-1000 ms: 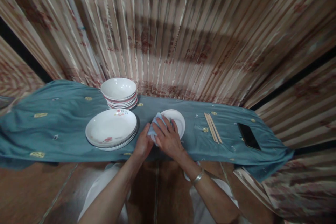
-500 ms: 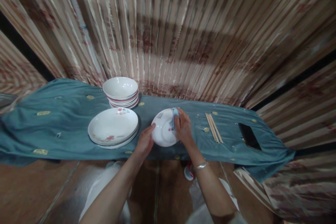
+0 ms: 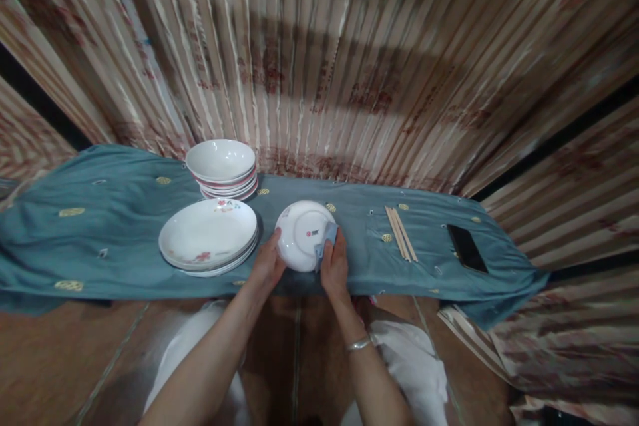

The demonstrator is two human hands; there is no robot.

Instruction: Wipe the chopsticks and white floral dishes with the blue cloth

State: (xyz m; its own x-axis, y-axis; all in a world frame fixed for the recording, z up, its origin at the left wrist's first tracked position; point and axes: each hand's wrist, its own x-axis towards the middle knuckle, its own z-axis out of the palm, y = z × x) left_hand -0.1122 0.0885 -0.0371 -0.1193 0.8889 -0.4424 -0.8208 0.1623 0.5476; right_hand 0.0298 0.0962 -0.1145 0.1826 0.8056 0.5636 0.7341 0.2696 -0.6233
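White and shiny in the head view, the small plate (image 3: 299,254) is held bottom side up over the teal-covered counter (image 3: 124,229). The left hand (image 3: 268,259) is closed on its left rim. The right hand (image 3: 335,263) pinches a blue cloth (image 3: 329,234) against its right side. The plate looks light and hard, likely slippery, and could break if dropped. Its rim seems the best place to grab, one side each.

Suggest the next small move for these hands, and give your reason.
Probably the right hand should slide the cloth leftward across the plate: its underside faces up, the cloth is at its right edge, and the left hand holds the opposite edge.
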